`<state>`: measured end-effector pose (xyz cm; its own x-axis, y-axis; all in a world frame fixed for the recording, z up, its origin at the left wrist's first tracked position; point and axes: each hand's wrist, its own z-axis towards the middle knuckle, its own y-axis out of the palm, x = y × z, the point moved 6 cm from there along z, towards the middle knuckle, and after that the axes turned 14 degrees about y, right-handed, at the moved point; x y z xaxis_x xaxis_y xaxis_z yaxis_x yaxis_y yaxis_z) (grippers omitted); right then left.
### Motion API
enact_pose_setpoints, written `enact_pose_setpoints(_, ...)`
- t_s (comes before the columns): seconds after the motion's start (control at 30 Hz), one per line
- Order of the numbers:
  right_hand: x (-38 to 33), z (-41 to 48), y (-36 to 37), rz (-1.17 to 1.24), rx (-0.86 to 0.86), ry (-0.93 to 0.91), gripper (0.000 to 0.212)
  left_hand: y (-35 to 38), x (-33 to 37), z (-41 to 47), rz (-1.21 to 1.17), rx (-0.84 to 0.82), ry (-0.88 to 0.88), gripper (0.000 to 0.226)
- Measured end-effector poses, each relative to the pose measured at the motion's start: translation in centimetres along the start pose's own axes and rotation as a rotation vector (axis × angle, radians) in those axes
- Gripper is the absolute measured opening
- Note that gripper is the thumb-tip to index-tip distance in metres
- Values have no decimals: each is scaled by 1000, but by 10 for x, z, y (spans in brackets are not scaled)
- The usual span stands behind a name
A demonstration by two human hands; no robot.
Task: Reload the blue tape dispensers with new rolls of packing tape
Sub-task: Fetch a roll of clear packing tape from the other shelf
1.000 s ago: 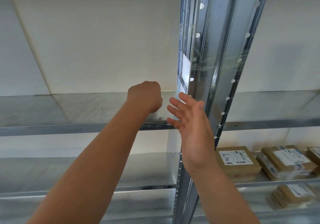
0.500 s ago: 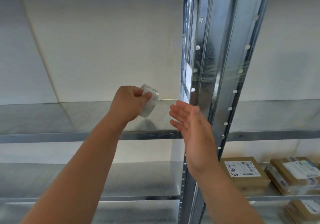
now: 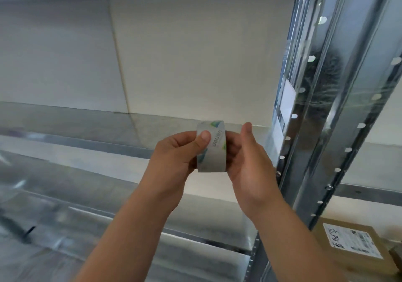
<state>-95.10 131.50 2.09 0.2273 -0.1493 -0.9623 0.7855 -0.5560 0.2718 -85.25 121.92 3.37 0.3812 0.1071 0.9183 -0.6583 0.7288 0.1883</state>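
Both forearms rise from the bottom of the frame and meet near its middle, where the two hands share one roll of tape [image 3: 215, 158]. The roll is held in the air in front of the metal shelf [image 3: 71, 127], its broad outer band turned to the camera; the band is pale grey with green and blue patches and a line of lettering running up it.

The left hand [image 3: 174, 154] comes in from the lower left, back of the hand to the camera. Its grip is closed on the roll: the thumb [image 3: 205, 135] lies flat on the band near the upper left corner, and the other fingers wrap behind, out of sight.

The right hand [image 3: 250, 166] comes in from the lower right, wrist bent slightly inward. Its fingers [image 3: 231, 149] curl against the roll's right edge, so this grip also has the roll, while its thumb points upward and touches nothing.

To the right stands the perforated steel upright [image 3: 322, 133] of the rack. In the lower right corner a cardboard parcel [image 3: 339, 266] with a white label lies on a lower shelf. A pale wall [image 3: 185, 53] fills the upper frame.
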Motion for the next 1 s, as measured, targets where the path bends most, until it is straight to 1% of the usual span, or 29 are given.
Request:
enact_pose_setpoints(0.07, 7, 3, 8, 17, -22, 18, 73, -12, -1, -7, -6, 0, -19, 50)
enact_pose_setpoints(0.13, 17, 7, 19, 75, -59, 50, 72, -24, 2, -14, -6, 10, -43, 61)
enact_pose_setpoints(0.2, 25, 10, 35, 125, -136, 99, 73, -43, 6, -21, 10, 50, -59, 73)
enact_pose_setpoints(0.27, 31, 13, 56, 142, -213, 143, 72, -65, 11, -29, -1, 112, -65, 80)
enact_pose_setpoints(0.47, 50, 11, 147, 103, -413, 218, 77, -144, 43, -66, -30, 320, -15, 83)
enact_pose_setpoints(0.53, 56, 7, 181, 105, -472, 227, 75, -172, 58, -82, -17, 387, -1, 84)
enact_pose_setpoints(0.63, 65, -3, 232, 106, -557, 238, 73, -213, 81, -110, 9, 465, 22, 82)
enact_pose_setpoints(0.77, 85, -24, 305, 82, -659, 271, 81, -268, 113, -151, 12, 577, 67, 75)
enact_pose_setpoints(1.0, 123, -66, 427, 78, -801, 335, 80, -367, 160, -227, 6, 694, 122, 80)
